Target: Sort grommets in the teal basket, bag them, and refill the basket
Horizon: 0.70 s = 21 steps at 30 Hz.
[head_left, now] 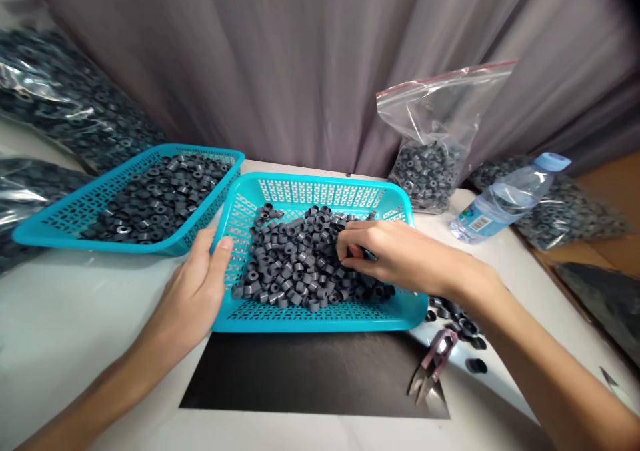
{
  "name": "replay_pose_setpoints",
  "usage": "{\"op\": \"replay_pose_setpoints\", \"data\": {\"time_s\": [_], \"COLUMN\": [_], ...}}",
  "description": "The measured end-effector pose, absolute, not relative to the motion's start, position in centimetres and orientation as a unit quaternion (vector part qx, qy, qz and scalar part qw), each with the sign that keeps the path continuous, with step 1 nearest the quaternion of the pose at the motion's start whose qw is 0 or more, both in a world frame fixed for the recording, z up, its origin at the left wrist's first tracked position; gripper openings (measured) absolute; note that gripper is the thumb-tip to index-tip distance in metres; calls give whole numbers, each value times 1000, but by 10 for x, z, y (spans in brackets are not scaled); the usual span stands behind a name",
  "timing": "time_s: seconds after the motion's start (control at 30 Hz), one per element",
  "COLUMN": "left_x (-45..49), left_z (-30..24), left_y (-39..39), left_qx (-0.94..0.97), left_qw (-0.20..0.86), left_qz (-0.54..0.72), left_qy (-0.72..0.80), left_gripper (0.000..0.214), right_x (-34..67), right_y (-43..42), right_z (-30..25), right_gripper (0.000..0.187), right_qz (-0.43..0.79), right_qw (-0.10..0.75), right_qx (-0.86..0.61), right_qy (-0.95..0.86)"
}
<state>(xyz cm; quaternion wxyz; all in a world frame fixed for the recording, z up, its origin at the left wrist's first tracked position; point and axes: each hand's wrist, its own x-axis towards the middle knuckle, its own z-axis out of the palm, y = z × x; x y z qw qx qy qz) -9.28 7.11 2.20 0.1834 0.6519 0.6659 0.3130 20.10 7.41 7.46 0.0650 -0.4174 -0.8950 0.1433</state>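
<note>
A blue plastic basket (320, 324) stands in front of me, holding a heap of small dark grey ring-shaped pieces (300, 271). My left hand (203, 281) is closed on the basket's left rim, thumb on top. Inside the basket, at the right of the heap, my right hand (375, 251) has its fingers curled together against the pieces. Whatever those fingers may hold is hidden. Under the basket's front edge lies a black sheet (310, 371). Thread snips (434, 364) with pinkish handles rest on the sheet's right edge, blades pointing towards me.
Left of my basket is a second blue basket (100, 245) of similar pieces, with large filled bags (65, 91) behind it. A zip bag (430, 164) and a tilted water bottle (505, 201) stand at the back right. Loose black pieces (467, 328) lie beneath my right forearm.
</note>
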Motion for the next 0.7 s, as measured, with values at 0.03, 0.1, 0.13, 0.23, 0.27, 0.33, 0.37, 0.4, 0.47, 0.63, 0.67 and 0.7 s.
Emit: {"op": "replay_pose_setpoints", "data": {"time_s": [0.03,0.1,0.13,0.23,0.27,0.33,0.37,0.4,0.47,0.63,0.67,0.7], "left_x": [-93,-93,-93,-93,-93,-93,-92,-92,-92,-93,-93,-94], "left_z": [22,22,22,23,23,23,23,23,23,20,20,20], "left_y": [71,71,71,71,71,71,71,72,72,72,72,73], "left_qx": [650,646,645,647,650,654,656,656,656,658,659,659], "left_qw": [184,188,192,196,190,178,174,172,175,176,177,178], "left_qz": [315,313,309,305,308,312,312,310,307,319,319,319], "left_qy": [667,671,672,671,668,665,665,666,667,659,658,657], "left_gripper": [44,42,42,43,43,44,43,43,43,46,46,46], "right_x": [202,204,205,207,208,212,216,221,235,287,299,309], "right_y": [74,74,74,73,72,70,68,66,61,54,54,56], "right_z": [74,74,74,77,80,88,93,99,111,119,115,110], "right_gripper": [11,10,10,13,13,12,12,11,11,14,14,14], "right_qz": [149,156,158,164,164,160,159,161,165,164,158,150], "right_qw": [65,60,58,52,54,63,69,74,81,20,0,-3], "right_qx": [-413,-411,-411,-408,-409,-412,-413,-415,-424,-519,-548,-564], "right_qy": [-896,-896,-896,-896,-896,-895,-894,-893,-887,-839,-821,-812]}}
